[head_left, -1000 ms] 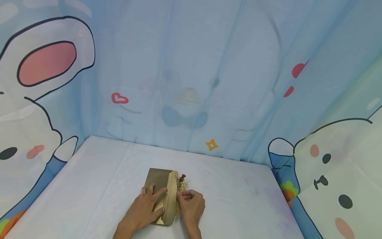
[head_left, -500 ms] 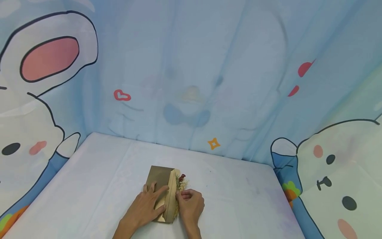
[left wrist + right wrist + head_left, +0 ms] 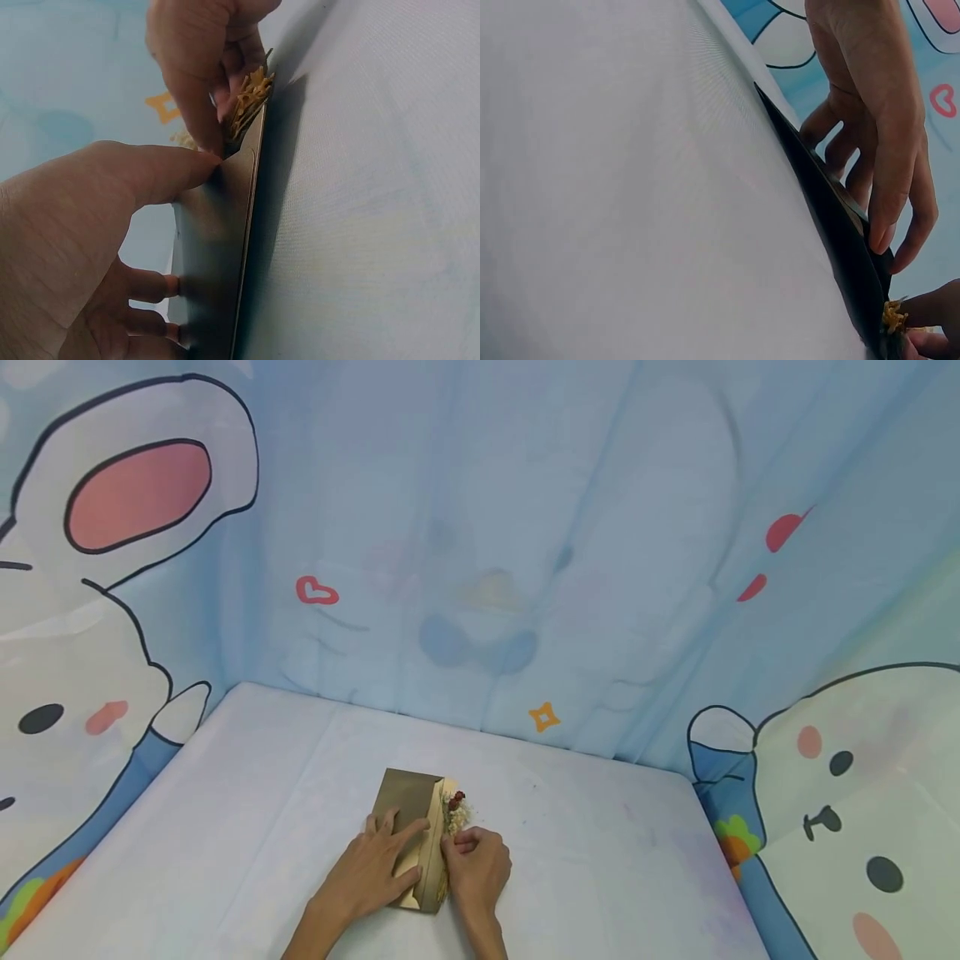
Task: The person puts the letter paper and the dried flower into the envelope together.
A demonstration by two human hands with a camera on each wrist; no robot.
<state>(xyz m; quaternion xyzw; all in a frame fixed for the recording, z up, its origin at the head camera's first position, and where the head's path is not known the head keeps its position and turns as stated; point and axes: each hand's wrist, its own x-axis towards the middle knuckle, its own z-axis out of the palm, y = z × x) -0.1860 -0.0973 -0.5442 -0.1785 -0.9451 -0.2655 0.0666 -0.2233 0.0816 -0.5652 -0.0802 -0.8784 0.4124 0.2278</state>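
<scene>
A gold-brown envelope [image 3: 408, 789] lies on the white cloth with its lighter flap [image 3: 435, 835] along the right side. My left hand [image 3: 367, 868] rests spread on it, the fingers fairly straight and pressing its face; in the left wrist view the thumb touches the envelope's edge near the opening. A small bunch of dried flowers [image 3: 456, 814], with dark red and cream heads, lies lengthwise at the flap side. My right hand [image 3: 478, 864] pinches this bunch between thumb and index finger. Yellow dried sprigs [image 3: 251, 94] show at the envelope's edge in the left wrist view.
The table [image 3: 600, 852] wears a pale, smooth cloth. Behind it and at both sides hangs a light blue curtain [image 3: 360, 510] printed with cartoon animals.
The head view has shifted a little, so the scene sits slightly higher in it. Both hands keep nearly the same places, the right still pinching the dried flowers.
</scene>
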